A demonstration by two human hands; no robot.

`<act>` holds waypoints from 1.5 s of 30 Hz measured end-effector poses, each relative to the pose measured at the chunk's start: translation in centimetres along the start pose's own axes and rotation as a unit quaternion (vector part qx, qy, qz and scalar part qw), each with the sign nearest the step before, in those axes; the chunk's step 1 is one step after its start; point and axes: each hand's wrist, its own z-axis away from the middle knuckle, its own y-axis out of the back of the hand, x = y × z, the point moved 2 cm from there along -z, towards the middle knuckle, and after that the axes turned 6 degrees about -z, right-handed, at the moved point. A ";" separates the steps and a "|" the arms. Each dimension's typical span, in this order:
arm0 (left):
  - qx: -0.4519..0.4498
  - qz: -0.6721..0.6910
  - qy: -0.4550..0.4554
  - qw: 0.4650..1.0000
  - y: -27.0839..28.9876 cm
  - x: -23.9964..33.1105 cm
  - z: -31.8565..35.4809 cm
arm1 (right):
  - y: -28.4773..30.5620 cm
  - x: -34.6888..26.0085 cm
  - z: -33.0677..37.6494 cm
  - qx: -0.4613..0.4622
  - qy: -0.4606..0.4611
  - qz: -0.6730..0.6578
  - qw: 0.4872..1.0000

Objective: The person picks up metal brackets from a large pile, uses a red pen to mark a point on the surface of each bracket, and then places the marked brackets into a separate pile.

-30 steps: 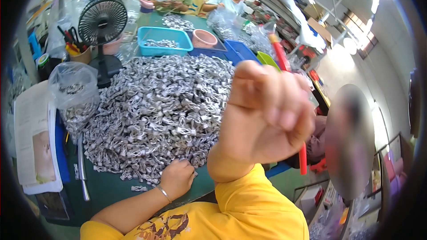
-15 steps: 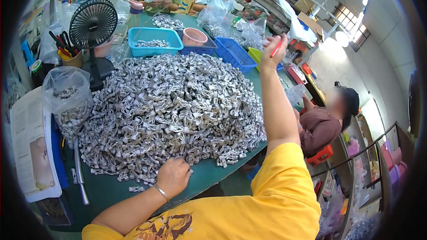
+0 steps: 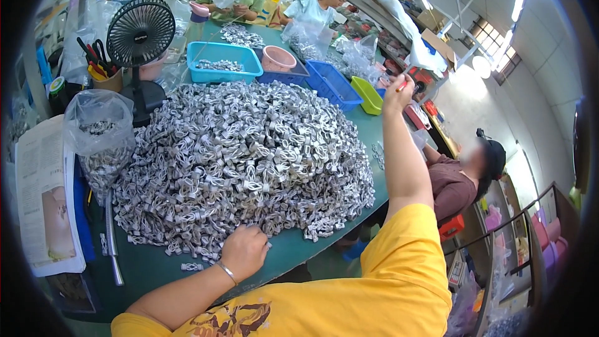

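Green counter [image 3: 288, 252] in a crowded workroom carries a broad pile of small grey looped pieces [image 3: 249, 162], and two other people sit at its far end, while one person in a brown sleeve [image 3: 454, 190] is at the right. The left hand [image 3: 245, 253] is the nearer one to the pile: it rests at the near edge, and the pieces rise directly ahead of its fingers, with their long axes pointing in all directions. These left fingers are curled downward; a little pale bit shows beside them, but I cannot tell if they pinch it. One loose piece [image 3: 191, 267] lies alone to the left of the wrist, its long axis running sideways. The right hand [image 3: 399, 93] is far from the left one, at the end of an outstretched arm, beyond the right side of the pile and just right of the yellow-green tray [image 3: 367, 95] as seen from the head. Its fingers are closed around a red stick-like tool [image 3: 401, 87], which slants from lower left to upper right. Therefore the pile lies to the left of this tool and toward the body, well apart from it.
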 end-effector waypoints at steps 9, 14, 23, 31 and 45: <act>-0.034 -0.015 0.031 0.999 0.0 -0.5 0.4 | 4.1 -32.8 13.5 -0.047 -0.065 -0.844 0.530; -0.036 -0.022 0.017 0.999 0.3 -0.6 0.4 | 6.7 -38.4 17.9 -0.073 0.100 -0.924 0.362; -0.048 -0.032 0.009 0.998 1.1 -0.1 0.2 | 7.8 -40.1 21.3 -0.139 0.117 -0.904 0.387; -0.080 0.012 0.077 0.994 -0.2 -0.6 0.0 | 7.7 -40.3 22.1 -0.139 0.104 -0.901 0.399; -0.018 0.170 0.125 0.977 -2.4 -2.1 1.5 | 7.6 -40.5 22.5 -0.132 0.094 -0.899 0.407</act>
